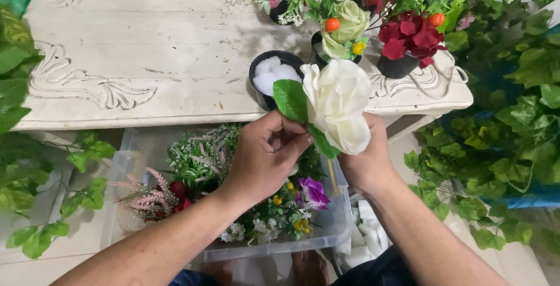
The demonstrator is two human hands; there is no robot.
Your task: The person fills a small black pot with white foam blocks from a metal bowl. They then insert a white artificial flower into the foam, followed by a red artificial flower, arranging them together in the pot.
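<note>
Item 1: large cream-white artificial rose with fabric petals (339, 104), centre of the frame, held up over the near edge of the tabletop. One broad green leaf (290, 99) stands out at its left; a second, narrower leaf hangs below the bloom. A thin pale stem (331, 173) runs down from under the flower.

Item 2: left hand (263, 158), centre of the frame. Its fingers (283, 127) are curled in and pressed together with the thumb, pinching the base of the broad leaf where it meets the flower.

Item 3: right hand (366, 160), just right of centre, largely behind the bloom. It wraps the flower's underside; how tightly its fingers are closed cannot be told, as the petals hide them.

Item 4: clear plastic storage bin (335, 227), lower centre, below both hands, filled with mixed artificial sprigs: green foliage with small white blossoms, pink feathery spikes, a purple flower (315, 191), small yellow buds.

Item 5: whitewashed carved wooden tabletop (146, 53), upper half of the frame.

Item 6: small black pot packed with white foam (273, 77), on the tabletop just behind the rose.

Item 7: black pot with red fabric flowers (408, 41), upper right, beside a pot holding a pale green rose with orange berries (345, 26).

Item 8: green leafy vines (519, 117), along the right and left edges.
</note>
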